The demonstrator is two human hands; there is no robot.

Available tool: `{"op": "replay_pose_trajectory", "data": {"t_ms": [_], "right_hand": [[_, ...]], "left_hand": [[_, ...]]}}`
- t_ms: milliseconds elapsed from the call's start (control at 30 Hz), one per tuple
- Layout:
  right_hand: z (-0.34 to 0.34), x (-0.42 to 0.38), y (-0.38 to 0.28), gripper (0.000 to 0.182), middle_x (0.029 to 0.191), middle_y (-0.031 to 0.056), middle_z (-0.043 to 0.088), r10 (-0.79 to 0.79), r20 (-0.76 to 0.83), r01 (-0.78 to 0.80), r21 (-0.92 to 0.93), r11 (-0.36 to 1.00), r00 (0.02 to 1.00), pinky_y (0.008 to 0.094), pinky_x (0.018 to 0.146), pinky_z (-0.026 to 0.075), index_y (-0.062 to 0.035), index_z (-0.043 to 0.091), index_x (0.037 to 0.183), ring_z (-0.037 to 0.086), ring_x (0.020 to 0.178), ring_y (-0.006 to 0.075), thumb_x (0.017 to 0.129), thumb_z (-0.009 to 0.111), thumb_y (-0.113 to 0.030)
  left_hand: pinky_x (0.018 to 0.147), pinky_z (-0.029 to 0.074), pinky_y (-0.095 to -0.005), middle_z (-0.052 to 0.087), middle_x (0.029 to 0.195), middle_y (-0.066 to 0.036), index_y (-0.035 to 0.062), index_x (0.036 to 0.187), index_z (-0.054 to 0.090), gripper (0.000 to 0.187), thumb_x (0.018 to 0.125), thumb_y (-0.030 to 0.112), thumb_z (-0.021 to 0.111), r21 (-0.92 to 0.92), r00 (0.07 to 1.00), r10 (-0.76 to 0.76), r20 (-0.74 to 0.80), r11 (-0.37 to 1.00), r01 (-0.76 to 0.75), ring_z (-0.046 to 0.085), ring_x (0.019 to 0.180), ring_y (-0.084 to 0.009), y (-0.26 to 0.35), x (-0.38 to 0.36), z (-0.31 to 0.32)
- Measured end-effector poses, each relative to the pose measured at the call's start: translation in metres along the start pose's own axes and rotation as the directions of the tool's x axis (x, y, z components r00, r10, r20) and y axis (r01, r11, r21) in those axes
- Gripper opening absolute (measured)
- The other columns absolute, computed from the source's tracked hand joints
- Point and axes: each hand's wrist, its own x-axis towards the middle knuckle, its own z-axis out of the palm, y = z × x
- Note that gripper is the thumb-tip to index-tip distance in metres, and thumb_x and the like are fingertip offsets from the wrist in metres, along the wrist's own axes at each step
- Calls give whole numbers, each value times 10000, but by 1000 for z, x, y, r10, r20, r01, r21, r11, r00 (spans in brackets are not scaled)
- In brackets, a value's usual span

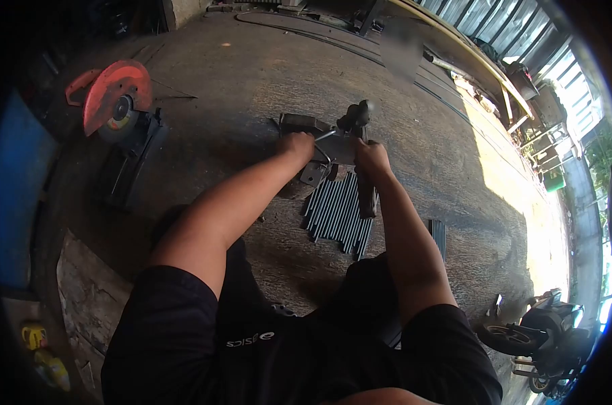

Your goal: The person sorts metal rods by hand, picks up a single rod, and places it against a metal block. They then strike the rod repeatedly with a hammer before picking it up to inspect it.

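A metal rod (326, 135) is pinched in the left hand (298, 144) at a metal fixture (340, 150); a hammer (367, 196) is gripped in the right hand (372, 159). Whether the straight rods (338, 214) laid nearby have been worked cannot be told.

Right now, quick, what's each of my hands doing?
Left hand: closed, holding a thin metal rod.
Right hand: closed around the handle of a hammer.

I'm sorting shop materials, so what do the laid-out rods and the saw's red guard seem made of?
The rods: probably steel, smooth, by their grey sheen. The red guard: likely painted metal, dull, by its uneven red; plastic is possible.
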Motion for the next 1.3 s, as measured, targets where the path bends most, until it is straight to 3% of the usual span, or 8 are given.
{"op": "replay_pose_trajectory", "data": {"t_ms": [300,367,500,633,700,933,1167,1300], "right_hand": [[-43,-21,-78,415,661,83,593,-383,-348,513,471,718,856,317,528,470,20,546,910,588,564,157,873,645,-382],[-19,-8,-54,397,687,133,608,-429,-483,561,168,810,764,368,616,495,31,550,933,619,624,255,872,639,-351],[19,31,35,530,942,322,632,-407,104,395,-538,745,907,476,832,489,75,606,986,619,945,464,844,567,-434],[8,0,15,501,881,295,649,-16,5,16,-102,995,1000,454,809,508,74,622,985,648,878,419,831,558,-399],[-4,6,6,486,811,262,654,-440,-102,416,-198,888,892,410,727,527,78,619,964,667,771,368,824,592,-387],[-58,-41,-100,226,628,27,539,-468,-548,705,378,600,693,275,488,448,-35,543,846,528,511,109,909,607,-243],[21,6,6,505,905,296,649,-118,-93,80,-339,938,989,421,799,502,102,591,1019,638,911,435,849,587,-373],[12,36,54,532,869,285,654,-123,-108,109,-119,987,987,417,758,506,99,611,1029,654,841,419,830,594,-394]], "left_hand": [[792,526,-469,683,946,-179,53,979,669,316,951,313,492,-118,1000,8,-13,993,-10,665,912,-351,-4,6,6],[800,526,-468,682,978,-180,51,1007,673,332,954,319,486,-108,998,52,-23,993,-54,664,922,-354,-4,2,2],[821,520,-467,671,1021,-199,44,1031,673,352,959,327,477,-104,995,39,91,994,-29,656,956,-354,6,-4,-14],[896,498,-439,637,1179,-145,88,1102,676,363,970,335,446,-89,981,-60,184,993,78,619,1086,-309,9,5,-4],[906,484,-450,635,1176,-155,75,1136,657,412,985,365,406,-78,973,-33,230,996,52,612,1085,-331,6,21,4],[910,469,-469,608,1194,-197,29,1179,616,490,1001,394,342,-92,971,57,231,995,-36,606,1062,-368,3,26,-8],[923,451,-456,625,1129,-225,24,1109,652,516,1001,424,344,-122,965,68,255,992,-38,599,1046,-391,6,26,0],[992,408,-432,588,1195,-235,-1,1149,622,553,993,450,344,-114,964,-17,266,992,49,551,1130,-395,4,30,7]]}}
